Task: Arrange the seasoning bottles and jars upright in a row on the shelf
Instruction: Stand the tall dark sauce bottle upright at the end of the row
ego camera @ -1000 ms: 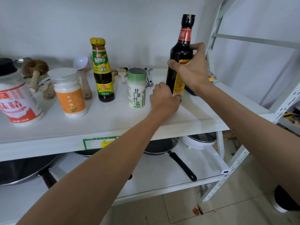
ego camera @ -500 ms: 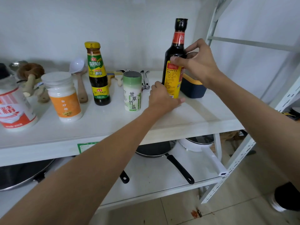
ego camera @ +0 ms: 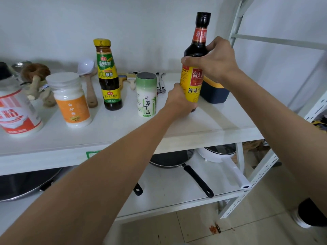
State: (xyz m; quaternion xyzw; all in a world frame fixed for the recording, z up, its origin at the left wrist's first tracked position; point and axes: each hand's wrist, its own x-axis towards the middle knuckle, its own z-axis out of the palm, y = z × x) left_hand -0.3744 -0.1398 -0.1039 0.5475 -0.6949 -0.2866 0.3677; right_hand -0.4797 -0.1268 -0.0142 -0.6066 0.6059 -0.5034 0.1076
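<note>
On the white shelf (ego camera: 221,121), near its right end, we see the tall soy sauce bottle (ego camera: 193,75) standing upright, dark with a yellow label and a red band at the neck. Both of our hands are clamped on it: the left hand (ego camera: 178,101) wraps the lower body close to the base, and the right hand (ego camera: 215,60) grips the shoulder just above the label. Whether the base touches the shelf we cannot tell, since the left hand covers it. Just behind the bottle sits a dark blue box with a yellow rim (ego camera: 214,92).

To the left, four containers stand upright in a loose line: a green-capped salt shaker (ego camera: 146,95) nearest the bottle, an oyster sauce bottle (ego camera: 108,76) with a yellow cap set a little further back, a white jar with an orange label (ego camera: 70,100), and a large red-and-white jar (ego camera: 16,112) at the frame's edge. Wooden spoons (ego camera: 91,91) and brushes (ego camera: 131,80) lie behind them against the wall. Below, a lower shelf holds a black frying pan (ego camera: 178,160).
</note>
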